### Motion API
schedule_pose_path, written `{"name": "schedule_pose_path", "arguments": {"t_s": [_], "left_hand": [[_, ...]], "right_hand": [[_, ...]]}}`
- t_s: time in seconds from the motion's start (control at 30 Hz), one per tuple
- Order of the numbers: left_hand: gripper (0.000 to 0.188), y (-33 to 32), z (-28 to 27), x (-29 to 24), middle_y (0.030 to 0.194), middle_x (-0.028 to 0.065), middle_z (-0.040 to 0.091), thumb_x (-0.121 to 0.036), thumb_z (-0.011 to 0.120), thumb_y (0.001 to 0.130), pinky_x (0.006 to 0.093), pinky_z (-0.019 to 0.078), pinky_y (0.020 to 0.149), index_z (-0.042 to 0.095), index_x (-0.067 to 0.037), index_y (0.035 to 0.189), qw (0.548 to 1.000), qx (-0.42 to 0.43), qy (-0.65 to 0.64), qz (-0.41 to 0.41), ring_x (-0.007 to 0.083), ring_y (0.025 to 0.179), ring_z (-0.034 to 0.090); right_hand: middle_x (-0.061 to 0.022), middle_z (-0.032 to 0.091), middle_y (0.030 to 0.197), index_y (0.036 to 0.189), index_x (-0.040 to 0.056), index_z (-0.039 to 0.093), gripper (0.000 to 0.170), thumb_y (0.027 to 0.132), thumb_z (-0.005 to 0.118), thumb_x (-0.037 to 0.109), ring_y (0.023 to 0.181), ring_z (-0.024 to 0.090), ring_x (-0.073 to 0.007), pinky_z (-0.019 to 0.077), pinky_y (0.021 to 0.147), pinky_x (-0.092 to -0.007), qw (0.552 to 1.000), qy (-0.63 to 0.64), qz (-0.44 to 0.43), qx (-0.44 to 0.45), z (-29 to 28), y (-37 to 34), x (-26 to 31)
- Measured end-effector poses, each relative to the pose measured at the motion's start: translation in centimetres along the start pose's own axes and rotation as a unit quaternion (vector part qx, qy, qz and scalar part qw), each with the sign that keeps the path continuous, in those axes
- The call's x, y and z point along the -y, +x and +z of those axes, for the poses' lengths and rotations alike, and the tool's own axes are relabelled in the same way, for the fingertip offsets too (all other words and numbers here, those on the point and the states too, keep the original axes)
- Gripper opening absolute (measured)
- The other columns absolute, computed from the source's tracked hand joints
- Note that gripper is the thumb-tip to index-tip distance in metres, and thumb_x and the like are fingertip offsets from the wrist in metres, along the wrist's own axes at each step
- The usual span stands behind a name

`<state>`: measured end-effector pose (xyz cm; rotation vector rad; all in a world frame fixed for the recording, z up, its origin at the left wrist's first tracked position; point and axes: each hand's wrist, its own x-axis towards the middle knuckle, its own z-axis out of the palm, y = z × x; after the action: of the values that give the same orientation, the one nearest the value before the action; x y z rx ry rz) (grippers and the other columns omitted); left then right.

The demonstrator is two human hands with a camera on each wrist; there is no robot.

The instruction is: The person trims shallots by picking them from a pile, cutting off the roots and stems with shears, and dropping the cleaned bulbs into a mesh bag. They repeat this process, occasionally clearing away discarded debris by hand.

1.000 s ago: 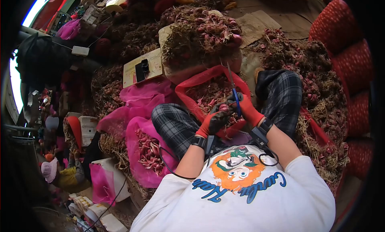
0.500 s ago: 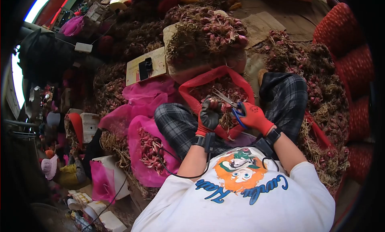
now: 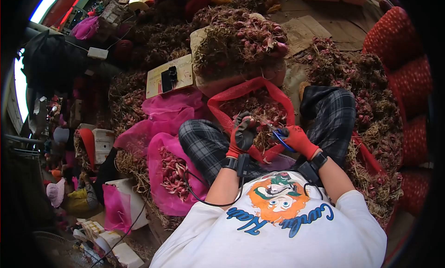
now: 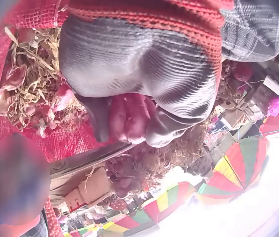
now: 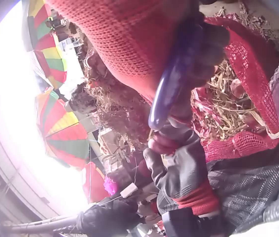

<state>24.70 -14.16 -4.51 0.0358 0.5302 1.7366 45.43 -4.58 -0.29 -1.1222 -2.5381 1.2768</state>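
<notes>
Two small pinkish-red shallots (image 4: 132, 118), side by side, are pinched between the thumb and fingers of my left hand (image 3: 242, 134), which wears a red glove with a dark coated palm. My right hand (image 3: 299, 141), gloved the same way, grips scissors by their blue handles (image 3: 281, 139). The metal blades point towards the shallots, and in the left wrist view a blade (image 4: 87, 160) passes just beyond them. Between my knees, under both hands, lies a red mesh bag (image 3: 252, 85) holding dry stalks, skins and trimmings (image 4: 31, 74).
A pink mesh bag (image 3: 157, 189) with trimmed shallots (image 3: 174, 175) lies beside my left knee. Ahead stands a block heaped with untrimmed shallots (image 3: 250, 34), next to a board (image 3: 153, 85) bearing a phone (image 3: 166, 81). More shallot piles (image 3: 366, 101) and full red sacks (image 3: 408, 82) line the right.
My right hand has drawn away from my left, down and to the right, swinging the scissors from upright to point leftwards. The blades looked spread half a second ago. My left hand has turned, keeping its hold.
</notes>
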Motion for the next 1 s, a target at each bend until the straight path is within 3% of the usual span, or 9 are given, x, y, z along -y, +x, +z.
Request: {"name": "schedule_pose_path", "arguments": {"t_s": [0.13, 0.27, 0.37, 0.5, 0.57, 0.63, 0.7, 0.9, 1.0], "left_hand": [[0.047, 0.4, -0.3, 0.7, 0.118, 0.0060, 0.050, 0.001, 0.055, 0.085, 0.0286, 0.0437, 0.092, 0.041, -0.008, 0.129, 0.912, 0.094, 0.399, -0.012, 0.0135, 0.104, 0.053], [0.062, -0.8, 1.2, 1.8, 0.137, 0.0084, 0.033, 0.004, 0.059, 0.079, 0.0280, 0.0394, 0.096, 0.032, -0.003, 0.134, 0.950, 0.101, 0.294, -0.014, 0.0150, 0.115, 0.045], [0.060, -0.8, 0.2, 1.6, 0.131, 0.0093, 0.041, 0.003, 0.060, 0.081, 0.0261, 0.0437, 0.091, 0.032, -0.003, 0.134, 0.864, 0.086, 0.492, 0.070, 0.0144, 0.109, 0.051], [0.049, -1.1, 0.7, 0.9, 0.110, 0.0063, 0.056, -0.004, 0.057, 0.087, 0.0265, 0.0474, 0.086, 0.035, -0.003, 0.131, 0.949, 0.072, 0.284, -0.116, 0.0150, 0.097, 0.058], [0.046, -1.3, 1.3, 0.4, 0.112, 0.0065, 0.056, -0.005, 0.056, 0.087, 0.0277, 0.0470, 0.088, 0.038, -0.003, 0.130, 0.795, 0.220, 0.563, 0.050, 0.0150, 0.098, 0.058], [0.044, -1.7, 2.4, 0.5, 0.113, 0.0063, 0.055, -0.005, 0.055, 0.088, 0.0276, 0.0471, 0.087, 0.039, -0.004, 0.129, 0.811, 0.216, 0.543, 0.041, 0.0147, 0.098, 0.058], [0.044, -2.2, 4.8, 0.9, 0.113, 0.0055, 0.055, -0.003, 0.054, 0.087, 0.0262, 0.0475, 0.086, 0.040, -0.004, 0.128, 0.965, 0.055, 0.212, -0.141, 0.0142, 0.098, 0.058], [0.053, -0.4, -0.1, 1.5, 0.114, 0.0069, 0.055, 0.003, 0.052, 0.086, 0.0256, 0.0491, 0.083, 0.034, -0.005, 0.134, 0.976, 0.061, 0.151, -0.145, 0.0135, 0.099, 0.058], [0.054, -0.7, -1.4, 1.7, 0.119, 0.0077, 0.054, 0.003, 0.050, 0.085, 0.0247, 0.0453, 0.087, 0.033, -0.003, 0.137, 0.912, 0.084, 0.401, -0.038, 0.0140, 0.100, 0.057]], "right_hand": [[-0.0114, 0.066, 0.090, 0.105, 0.0037, 0.060, 0.040, 0.074, 0.073, 0.024, 0.079, 0.064, -0.0200, 0.0479, 0.072, -0.0327, 0.973, 0.214, 0.021, -0.083, -0.8, 0.9, 1.6], [-0.0099, 0.064, 0.096, 0.110, 0.0022, 0.056, 0.040, 0.076, 0.070, 0.018, 0.087, 0.062, -0.0164, 0.0473, 0.074, -0.0304, 0.947, 0.313, -0.063, -0.026, 0.0, 2.3, 1.7], [-0.0054, 0.064, 0.093, 0.105, 0.0000, 0.059, 0.031, 0.076, 0.066, 0.007, 0.083, 0.057, -0.0102, 0.0460, 0.075, -0.0270, 0.961, 0.269, -0.027, -0.061, 1.2, 2.3, 1.7], [-0.0050, 0.064, 0.090, 0.102, -0.0001, 0.060, 0.027, 0.076, 0.063, 0.005, 0.082, 0.057, -0.0092, 0.0465, 0.073, -0.0269, 0.936, 0.347, -0.010, -0.064, 1.7, 2.4, 1.3], [-0.0079, 0.064, 0.091, 0.104, 0.0006, 0.059, 0.030, 0.076, 0.065, 0.009, 0.081, 0.059, -0.0128, 0.0474, 0.073, -0.0289, 0.942, 0.326, -0.010, -0.078, 2.3, 2.7, 0.6], [-0.0091, 0.065, 0.091, 0.105, 0.0010, 0.058, 0.032, 0.077, 0.066, 0.011, 0.081, 0.060, -0.0143, 0.0478, 0.073, -0.0297, 0.946, 0.310, -0.016, -0.096, 2.4, 2.7, 0.4], [-0.0087, 0.064, 0.090, 0.106, 0.0011, 0.058, 0.032, 0.077, 0.068, 0.012, 0.081, 0.060, -0.0138, 0.0477, 0.073, -0.0293, 0.946, 0.301, -0.028, -0.118, 2.1, 2.5, 1.2], [-0.0060, 0.064, 0.092, 0.107, 0.0025, 0.058, 0.035, 0.077, 0.071, 0.014, 0.081, 0.058, -0.0121, 0.0470, 0.073, -0.0275, 0.884, 0.457, 0.050, -0.084, 2.7, 3.6, -0.7], [-0.0047, 0.063, 0.092, 0.107, 0.0033, 0.058, 0.034, 0.076, 0.071, 0.013, 0.080, 0.057, -0.0111, 0.0467, 0.072, -0.0263, 0.900, 0.429, -0.017, -0.073, 1.6, 3.0, 1.7]]}}
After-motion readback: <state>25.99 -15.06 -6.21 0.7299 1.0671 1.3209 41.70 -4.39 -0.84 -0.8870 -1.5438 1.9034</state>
